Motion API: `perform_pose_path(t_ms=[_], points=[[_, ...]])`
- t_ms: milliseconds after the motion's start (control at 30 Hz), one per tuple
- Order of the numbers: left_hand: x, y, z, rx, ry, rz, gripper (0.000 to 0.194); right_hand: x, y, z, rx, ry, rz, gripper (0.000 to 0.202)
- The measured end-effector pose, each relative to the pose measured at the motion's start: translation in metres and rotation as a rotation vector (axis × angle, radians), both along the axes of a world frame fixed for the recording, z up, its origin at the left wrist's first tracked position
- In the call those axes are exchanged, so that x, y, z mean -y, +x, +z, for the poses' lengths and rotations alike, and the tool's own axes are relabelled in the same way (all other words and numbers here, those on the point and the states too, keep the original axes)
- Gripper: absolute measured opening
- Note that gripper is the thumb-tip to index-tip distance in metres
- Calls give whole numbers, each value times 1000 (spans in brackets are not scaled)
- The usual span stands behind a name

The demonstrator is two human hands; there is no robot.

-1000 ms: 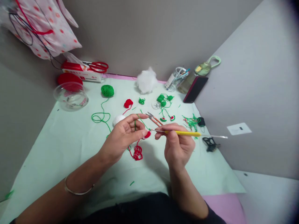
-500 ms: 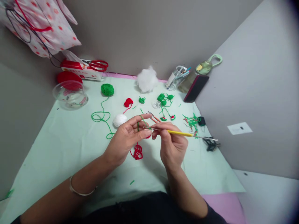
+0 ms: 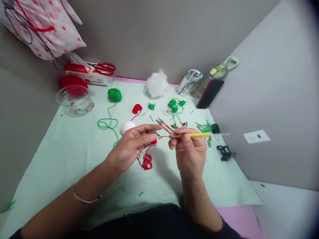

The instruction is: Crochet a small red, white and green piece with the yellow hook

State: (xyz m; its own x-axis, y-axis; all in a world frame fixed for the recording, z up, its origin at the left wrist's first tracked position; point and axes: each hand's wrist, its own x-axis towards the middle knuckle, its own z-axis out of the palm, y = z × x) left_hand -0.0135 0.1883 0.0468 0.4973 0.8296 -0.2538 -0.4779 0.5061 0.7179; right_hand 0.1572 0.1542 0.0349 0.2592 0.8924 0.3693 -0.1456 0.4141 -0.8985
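Here's the small red crocheted piece [image 3: 154, 142], dead centre of the clock, pinched between thumb and fingers of the left hand [image 3: 132, 142], probably so its edge stays firm and exposed. A green strand [image 3: 155, 130] runs from the raised index finger to that edge, seemingly for tension. At three o'clock, the right hand [image 3: 190, 149] closes pen-style on the hook [image 3: 195, 135], its smooth yellow grip in the fingers and thin metal shaft reaching the green stitch; whether the tip is through a loop, I can't tell.

Moving outward: loose red yarn coils [image 3: 147, 162] curl at seven, slack that likely lets the thread feed freely. Snips [image 3: 164, 125] lie at one, pointed and orange-handled, presumably close for trimming. A smooth white ball [image 3: 127, 126] sits at ten, a fuzzy green ball [image 3: 114, 95] beyond, and cloudlike, wispy stuffing [image 3: 157, 84] up at twelve.
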Motion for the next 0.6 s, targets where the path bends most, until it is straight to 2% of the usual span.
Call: perform_pose_path(t_ms=[67,200,467,600], points=[[3,3,1,-2,47,-1,23,1,-2,0,13,-8,51,13],[9,7,0,-28,111,5,32,5,-8,-3,149,5,-16,12],[9,0,3,-131,166,5,34,1,-6,2,-80,-94,75,17],[8,-1,5,-134,172,2,31,0,-5,4,-45,-41,83,20]])
